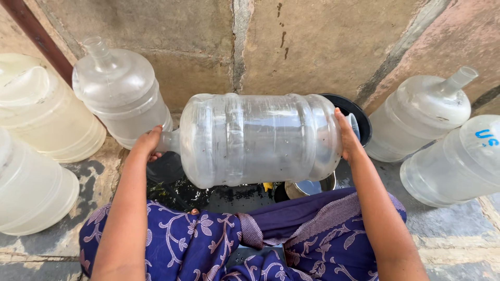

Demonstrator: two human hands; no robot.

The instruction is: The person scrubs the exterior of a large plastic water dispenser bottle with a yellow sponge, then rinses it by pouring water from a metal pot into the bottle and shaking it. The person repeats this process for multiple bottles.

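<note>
Both hands grasp one clear water jug [255, 138] held sideways: left hand [148, 143] at neck, right hand [346, 136] at base.

I see a clear, colourless jug [255, 138] at centre. Below it lies purple cloth [219, 244] patterned with pale lilac vines. Behind its right end sits a black basin [359, 117]. Left of it stand yellowish-white jugs [41, 109]; right, one [458, 161] bears blue marks.
</note>
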